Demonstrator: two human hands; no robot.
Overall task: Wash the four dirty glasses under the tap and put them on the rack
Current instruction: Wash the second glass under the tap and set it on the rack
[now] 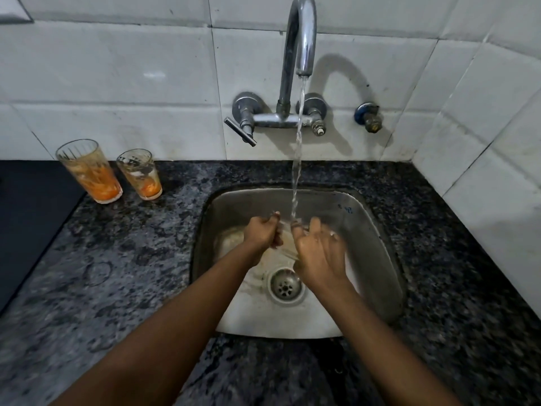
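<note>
I read the task as roughly mid-way: no rack or clean glasses are in view. Nearest, both hands work over the steel sink (377,259). The left hand (263,232) curls round a clear glass (285,247); the right hand (317,253) appears to cup its other side, though blur hides the grip. Water from the chrome tap (301,39) strikes it. Farther left, on the speckled granite surface (140,259), two ribbed tumblers (89,171) stand orange-smeared, unwashed.
</note>
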